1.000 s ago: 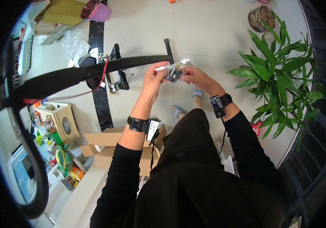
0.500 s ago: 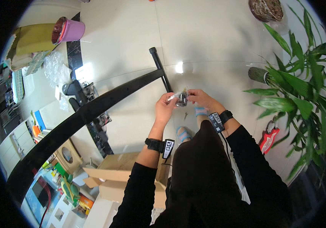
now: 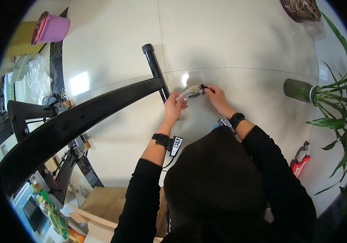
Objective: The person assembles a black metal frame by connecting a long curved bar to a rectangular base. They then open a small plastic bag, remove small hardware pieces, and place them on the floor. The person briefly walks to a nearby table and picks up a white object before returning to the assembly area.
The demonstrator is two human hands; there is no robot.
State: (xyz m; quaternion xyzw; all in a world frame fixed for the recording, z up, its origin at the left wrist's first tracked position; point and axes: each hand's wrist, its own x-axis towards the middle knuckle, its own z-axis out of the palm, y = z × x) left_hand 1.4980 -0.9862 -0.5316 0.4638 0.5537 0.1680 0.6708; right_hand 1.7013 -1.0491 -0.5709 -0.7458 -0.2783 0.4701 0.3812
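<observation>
A small clear plastic bag (image 3: 191, 93) with dark and yellowish bits inside is stretched between my hands above the tiled floor. My left hand (image 3: 173, 107) pinches its left end, thumb and fingers pressed together. At the other end my right hand (image 3: 218, 98) is closed on a small black piece (image 3: 204, 86) at the bag's edge; I cannot tell whether that piece is inside the bag or out of it. Just left of my hands stands a black metal frame, its long curved beam (image 3: 80, 102) joined to a short capped crossbar (image 3: 152, 60).
A pink bucket (image 3: 54, 29) stands at the far left, near crumpled clear plastic (image 3: 39, 79). An open cardboard box (image 3: 105, 199) sits at lower left. On the right are a leafy potted plant (image 3: 335, 121), a thick stem (image 3: 297, 90) and a red-handled tool (image 3: 301, 166).
My hands have moved slightly up in the picture and farther apart, drawing the bag out between them. The view has shifted, and my leaning body now covers my feet.
</observation>
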